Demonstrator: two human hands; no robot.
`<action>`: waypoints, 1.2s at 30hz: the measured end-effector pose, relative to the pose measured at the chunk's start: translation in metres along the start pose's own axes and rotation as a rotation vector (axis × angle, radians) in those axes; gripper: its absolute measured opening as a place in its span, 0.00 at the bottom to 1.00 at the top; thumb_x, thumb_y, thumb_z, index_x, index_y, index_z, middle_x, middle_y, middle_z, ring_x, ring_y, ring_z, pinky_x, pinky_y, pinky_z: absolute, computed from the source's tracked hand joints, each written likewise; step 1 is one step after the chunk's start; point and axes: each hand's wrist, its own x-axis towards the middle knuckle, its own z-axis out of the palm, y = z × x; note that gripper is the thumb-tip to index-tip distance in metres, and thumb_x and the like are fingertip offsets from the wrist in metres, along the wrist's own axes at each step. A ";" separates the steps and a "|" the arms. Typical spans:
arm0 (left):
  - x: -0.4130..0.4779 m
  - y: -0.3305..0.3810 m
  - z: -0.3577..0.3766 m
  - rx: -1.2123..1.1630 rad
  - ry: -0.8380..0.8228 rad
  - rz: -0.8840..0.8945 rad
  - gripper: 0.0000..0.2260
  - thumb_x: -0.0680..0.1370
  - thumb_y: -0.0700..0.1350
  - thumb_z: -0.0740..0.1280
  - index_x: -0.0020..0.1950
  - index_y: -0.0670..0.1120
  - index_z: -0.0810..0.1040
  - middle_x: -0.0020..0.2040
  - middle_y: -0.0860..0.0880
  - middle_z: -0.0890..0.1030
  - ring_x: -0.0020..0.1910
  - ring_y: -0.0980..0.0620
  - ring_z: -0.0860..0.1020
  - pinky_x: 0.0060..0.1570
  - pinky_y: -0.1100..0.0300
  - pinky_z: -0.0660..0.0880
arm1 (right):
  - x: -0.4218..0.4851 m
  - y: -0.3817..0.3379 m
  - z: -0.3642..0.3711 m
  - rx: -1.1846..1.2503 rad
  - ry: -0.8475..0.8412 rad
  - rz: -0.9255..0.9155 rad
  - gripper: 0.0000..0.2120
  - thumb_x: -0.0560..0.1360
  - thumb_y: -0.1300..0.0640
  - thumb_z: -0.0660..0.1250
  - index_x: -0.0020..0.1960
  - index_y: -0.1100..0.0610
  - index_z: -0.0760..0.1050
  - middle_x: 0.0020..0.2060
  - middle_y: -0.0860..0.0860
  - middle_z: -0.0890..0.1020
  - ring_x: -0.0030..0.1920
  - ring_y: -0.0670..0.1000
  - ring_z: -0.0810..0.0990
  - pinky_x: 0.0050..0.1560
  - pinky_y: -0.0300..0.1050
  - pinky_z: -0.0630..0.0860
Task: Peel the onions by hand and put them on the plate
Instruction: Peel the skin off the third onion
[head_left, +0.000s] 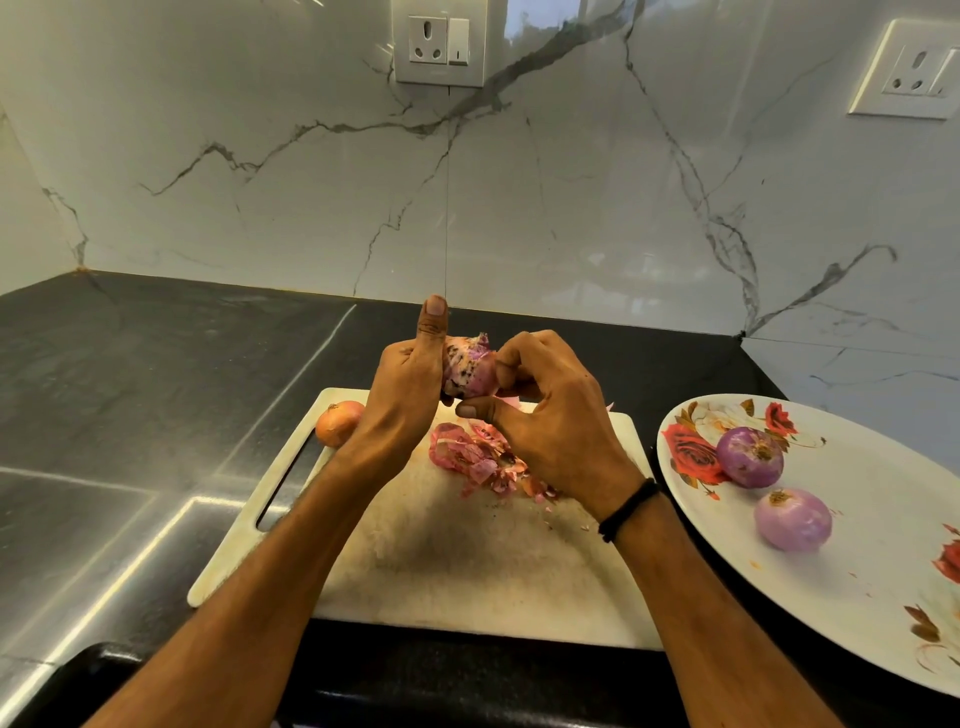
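Observation:
My left hand (408, 387) grips a partly peeled purple onion (467, 366) above the far edge of the white cutting board (467, 566), thumb pointing up. My right hand (550, 415) pinches the onion's right side with curled fingers. A pile of pink onion skins (480, 460) lies on the board under my hands. An unpeeled brown onion (338, 422) sits at the board's far left corner. Two peeled purple onions (749, 457) (792, 518) rest on the white flowered plate (883, 545) at the right.
The board lies on a dark stone counter (130, 389) that meets a white marble wall (519, 208). Wall sockets (439, 47) (906, 73) sit high on the wall. The plate touches the board's right side and runs off the frame's right edge.

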 end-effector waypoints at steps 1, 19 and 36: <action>0.000 0.000 0.000 0.009 0.003 0.013 0.30 0.81 0.63 0.51 0.35 0.39 0.73 0.33 0.42 0.75 0.31 0.52 0.76 0.35 0.62 0.76 | 0.000 -0.001 0.000 0.030 -0.005 0.014 0.16 0.70 0.50 0.77 0.49 0.52 0.72 0.47 0.50 0.76 0.45 0.47 0.79 0.47 0.30 0.78; -0.004 0.001 0.004 0.013 -0.004 0.033 0.28 0.83 0.59 0.52 0.31 0.43 0.70 0.27 0.49 0.71 0.23 0.58 0.72 0.26 0.69 0.69 | 0.006 0.004 -0.002 0.129 0.084 0.065 0.03 0.77 0.57 0.69 0.50 0.51 0.76 0.47 0.49 0.78 0.49 0.46 0.78 0.51 0.33 0.77; -0.006 0.009 0.006 -0.287 0.006 -0.146 0.28 0.77 0.66 0.56 0.32 0.50 0.85 0.34 0.47 0.83 0.39 0.46 0.80 0.45 0.53 0.75 | 0.005 -0.005 -0.005 0.314 0.024 0.197 0.11 0.76 0.49 0.63 0.53 0.55 0.74 0.47 0.51 0.81 0.50 0.49 0.82 0.52 0.42 0.82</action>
